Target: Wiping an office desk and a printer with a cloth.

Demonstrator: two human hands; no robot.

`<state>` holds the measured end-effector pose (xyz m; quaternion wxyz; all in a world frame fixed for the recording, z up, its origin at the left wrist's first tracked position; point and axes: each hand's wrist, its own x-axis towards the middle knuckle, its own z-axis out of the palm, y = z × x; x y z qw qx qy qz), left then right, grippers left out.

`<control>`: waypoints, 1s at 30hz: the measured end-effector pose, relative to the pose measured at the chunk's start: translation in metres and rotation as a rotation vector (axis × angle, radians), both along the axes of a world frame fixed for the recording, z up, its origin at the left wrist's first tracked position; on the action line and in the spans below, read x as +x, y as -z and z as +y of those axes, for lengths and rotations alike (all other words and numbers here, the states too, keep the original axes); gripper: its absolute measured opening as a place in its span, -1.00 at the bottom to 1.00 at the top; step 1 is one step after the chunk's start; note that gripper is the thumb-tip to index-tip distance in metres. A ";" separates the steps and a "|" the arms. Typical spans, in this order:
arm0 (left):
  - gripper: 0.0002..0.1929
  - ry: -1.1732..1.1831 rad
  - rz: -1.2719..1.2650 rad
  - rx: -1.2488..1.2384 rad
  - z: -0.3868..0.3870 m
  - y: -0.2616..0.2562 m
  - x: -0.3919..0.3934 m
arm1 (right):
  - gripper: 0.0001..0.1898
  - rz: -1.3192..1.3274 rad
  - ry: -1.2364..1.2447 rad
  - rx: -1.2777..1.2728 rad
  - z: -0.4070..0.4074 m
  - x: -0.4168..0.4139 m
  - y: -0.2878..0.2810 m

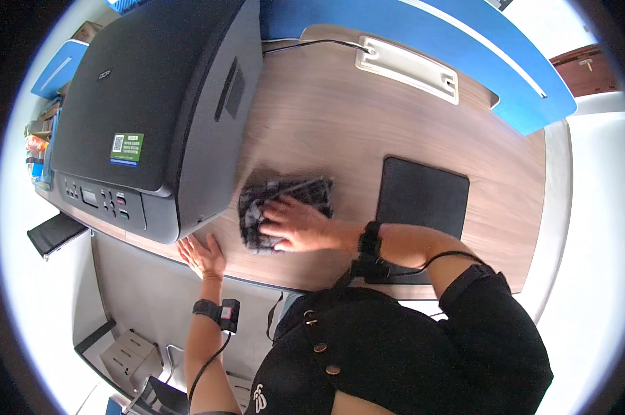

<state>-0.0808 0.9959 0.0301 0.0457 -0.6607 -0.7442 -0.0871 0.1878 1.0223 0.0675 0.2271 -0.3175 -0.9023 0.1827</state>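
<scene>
My right hand point(299, 225) lies palm down on a dark checked cloth point(312, 189), pressing it to the wood-grain desk point(312, 124). Bunched folds of the cloth show around my spread fingers. To the left, my left hand point(202, 257) rests on the desk's front edge with its fingers apart, holding nothing. Just beyond those fingers is the lower front corner of a black printer point(131, 104). A black rectangular pad point(424, 192) lies to the right of the cloth, partly covered by my right forearm.
A blue partition panel point(530, 98) runs along the desk's back edge. From the printer a black cable point(317, 42) reaches a white cable tray point(408, 70) set in the desk. Below the front edge, a pale drawer cabinet point(131, 358) stands on the floor. Wires trail from straps on both wrists.
</scene>
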 end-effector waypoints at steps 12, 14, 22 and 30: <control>-0.44 -0.048 -0.030 -0.040 -0.003 -0.005 0.006 | -0.43 -0.355 1.336 -0.146 0.146 0.151 0.014; -0.45 -0.030 -0.024 -0.044 -0.008 -0.009 0.006 | -0.47 -0.334 1.259 -0.181 0.134 0.114 0.017; -0.49 -0.110 -0.122 -0.169 -0.012 -0.020 0.012 | -0.42 -0.250 0.682 -0.155 0.179 0.044 -0.003; -0.55 -0.173 -0.154 -0.267 -0.013 -0.029 0.024 | -0.40 -0.275 0.942 0.022 0.210 0.047 0.018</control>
